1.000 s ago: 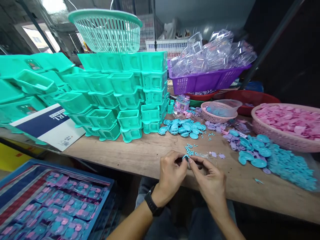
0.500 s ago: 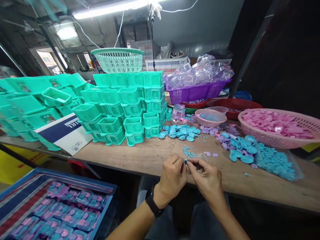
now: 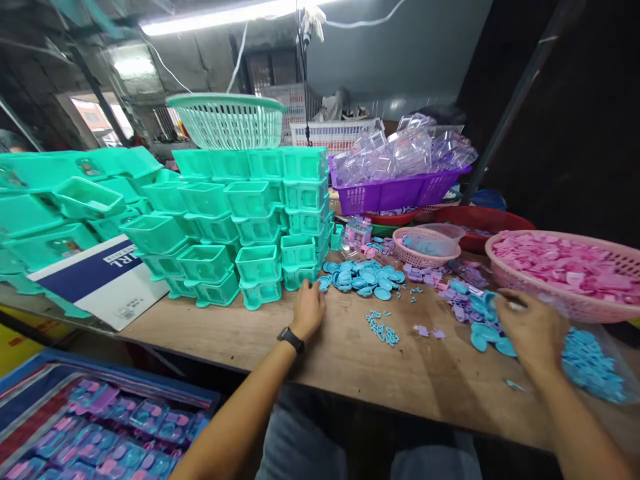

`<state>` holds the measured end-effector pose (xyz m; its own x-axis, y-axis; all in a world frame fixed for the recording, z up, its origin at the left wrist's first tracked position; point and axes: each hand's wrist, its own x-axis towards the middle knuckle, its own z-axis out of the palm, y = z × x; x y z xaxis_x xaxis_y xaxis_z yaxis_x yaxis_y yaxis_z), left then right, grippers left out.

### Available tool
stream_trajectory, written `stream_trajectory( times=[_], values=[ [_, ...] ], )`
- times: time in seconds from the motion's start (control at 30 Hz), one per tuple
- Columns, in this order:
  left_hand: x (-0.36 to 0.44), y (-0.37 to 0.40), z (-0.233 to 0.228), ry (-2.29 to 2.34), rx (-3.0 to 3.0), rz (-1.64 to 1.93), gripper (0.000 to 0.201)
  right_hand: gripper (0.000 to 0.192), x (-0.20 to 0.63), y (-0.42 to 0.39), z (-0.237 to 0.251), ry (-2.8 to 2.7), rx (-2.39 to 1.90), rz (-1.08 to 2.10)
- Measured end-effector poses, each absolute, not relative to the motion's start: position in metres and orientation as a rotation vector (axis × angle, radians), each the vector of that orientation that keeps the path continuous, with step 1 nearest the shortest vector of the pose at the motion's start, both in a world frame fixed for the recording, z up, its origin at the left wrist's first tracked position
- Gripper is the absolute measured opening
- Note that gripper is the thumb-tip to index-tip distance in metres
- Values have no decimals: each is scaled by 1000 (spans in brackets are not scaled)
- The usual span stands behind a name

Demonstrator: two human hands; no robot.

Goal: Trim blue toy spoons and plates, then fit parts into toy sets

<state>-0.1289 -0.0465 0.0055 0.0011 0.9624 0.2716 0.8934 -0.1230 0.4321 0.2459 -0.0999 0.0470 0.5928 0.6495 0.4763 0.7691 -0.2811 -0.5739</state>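
My left hand (image 3: 309, 312) reaches forward over the table, its fingers stretched out beside the left edge of a pile of light-blue oval plastic pieces (image 3: 367, 277). Whether the fingertips touch a piece is not clear. Over at the right, my right hand (image 3: 537, 330) is slightly blurred. Its curled fingers are at a second group of blue oval pieces (image 3: 484, 335), mixed with small purple parts (image 3: 463, 308); what they grip, if anything, cannot be made out. Tiny blue hook-like parts (image 3: 382, 329) and two small purple pieces (image 3: 423, 330) lie between my hands.
Stacked turquoise boxes (image 3: 257, 263) and a white-and-blue carton (image 3: 125, 280) stand left. A pink basket of pink parts (image 3: 565, 303), a bag of blue parts (image 3: 595, 367) and a purple basket (image 3: 400, 193) occupy the right and back. A blue crate (image 3: 200, 393) sits below.
My hands were together at the table's front edge, fingering a small dark-and-blue part. They have separated: left hand forward and left, right hand to the right-side pieces. The view has shifted slightly.
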Motion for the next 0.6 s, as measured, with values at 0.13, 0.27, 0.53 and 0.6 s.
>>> stream_trajectory(
  times=[0.13,0.27,0.53,0.6],
  values=[
    [-133,-33,-2,1991,2095,634,23,23,245,-91,42,-1275,-2006,-167],
    [-126,-62,-11,1896,2110,577,16,23,180,-101,1,-1620,-1839,143],
    [-132,-86,-20,1742,1959,895,23,18,116,-106,-33,-1923,-1742,254],
    [-134,-80,-22,1722,2012,864,36,21,120,-103,-30,-1922,-1723,260]
  ],
)
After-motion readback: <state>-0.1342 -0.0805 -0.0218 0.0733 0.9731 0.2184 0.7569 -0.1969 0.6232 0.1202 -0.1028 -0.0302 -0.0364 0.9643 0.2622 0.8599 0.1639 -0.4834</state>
